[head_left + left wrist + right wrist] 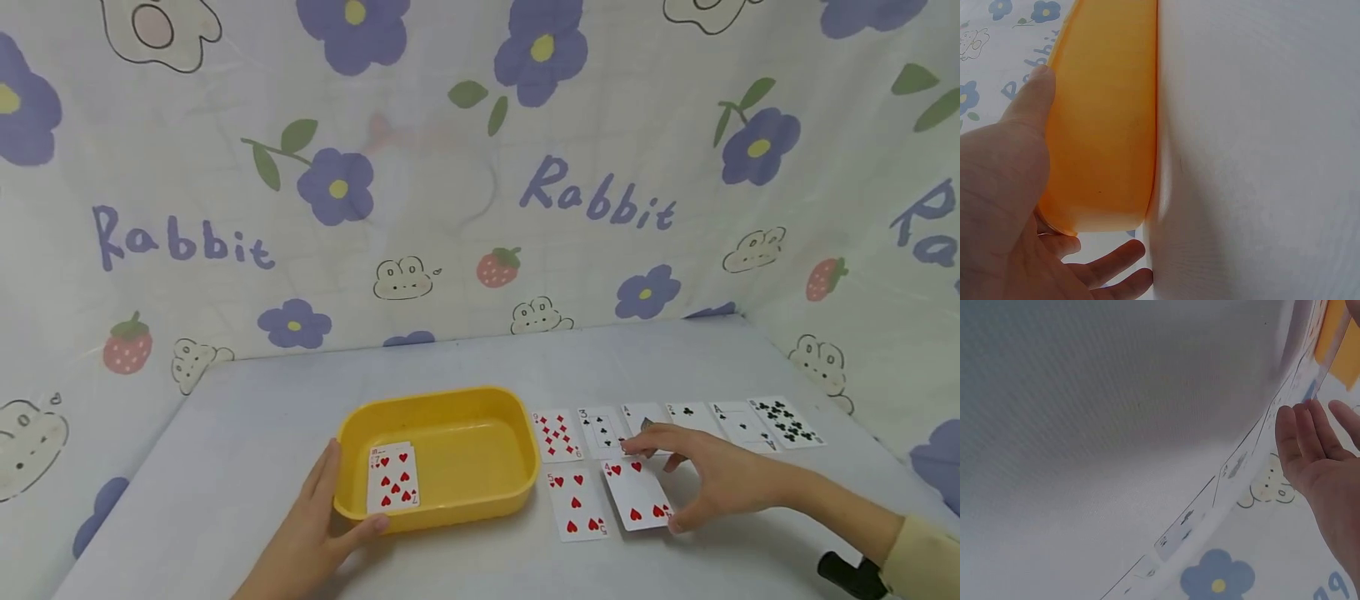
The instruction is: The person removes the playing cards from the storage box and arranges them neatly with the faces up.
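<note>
The left hand (307,529) grips the left end of a yellow plastic tray (465,510), thumb at its front rim and fingers around its left side. Inside the tray lies a small pile of playing cards, a seven of hearts (394,481) on top. To the right, the right hand (738,475) holds a four of hearts card (630,492) by its edges, thumb at the near right corner and fingers at the far edge. The card is slightly tilted. Beside it, a five of hearts (576,504) lies face up on the table.
Behind the right hand runs a row of face-up cards, from a nine of diamonds (557,437) to a black-suited card (787,422) at the right end. A patterned curtain (450,183) hangs behind the white table (247,417). A black object (851,575) shows by the right sleeve.
</note>
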Motion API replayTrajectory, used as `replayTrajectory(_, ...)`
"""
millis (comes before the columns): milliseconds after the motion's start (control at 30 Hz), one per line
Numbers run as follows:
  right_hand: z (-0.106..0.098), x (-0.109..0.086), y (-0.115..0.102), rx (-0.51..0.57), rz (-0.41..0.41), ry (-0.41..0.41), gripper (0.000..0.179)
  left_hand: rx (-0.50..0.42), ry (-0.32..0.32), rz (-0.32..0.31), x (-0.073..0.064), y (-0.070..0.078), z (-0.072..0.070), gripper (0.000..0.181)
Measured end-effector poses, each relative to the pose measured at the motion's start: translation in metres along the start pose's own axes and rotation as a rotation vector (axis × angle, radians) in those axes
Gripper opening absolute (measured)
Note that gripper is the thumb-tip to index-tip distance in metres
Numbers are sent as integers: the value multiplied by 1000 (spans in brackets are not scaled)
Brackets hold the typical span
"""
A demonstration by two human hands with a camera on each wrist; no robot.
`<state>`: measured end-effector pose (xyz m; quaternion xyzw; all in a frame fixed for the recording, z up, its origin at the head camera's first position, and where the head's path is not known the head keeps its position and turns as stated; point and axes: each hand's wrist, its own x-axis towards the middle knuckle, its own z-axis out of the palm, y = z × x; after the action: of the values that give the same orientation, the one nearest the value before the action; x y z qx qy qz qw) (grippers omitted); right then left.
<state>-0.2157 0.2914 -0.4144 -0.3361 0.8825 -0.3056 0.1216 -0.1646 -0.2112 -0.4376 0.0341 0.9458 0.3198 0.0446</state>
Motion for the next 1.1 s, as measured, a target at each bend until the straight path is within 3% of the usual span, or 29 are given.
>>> replayTrajectory(267,7,1,1,-27,-5,8,83,-1,-4,-6,-1,2,-2,128)
replayTrajectory(600,13,3,-2,-113,83,0,82,-10,5,8,-1,2,-3,127)
replayTrajectory(833,15,5,0,-139,61,15,79,-8,1,8,-1,1,-4,127)
replayTrajectory(967,11,13,-8,-110,26,76,68,-10,-6,1,0,1,-3,127)
replayTrajectory(1100,9,31,-32,-82,-5,213,47,-9,-9,-3,0,3,-4,127)
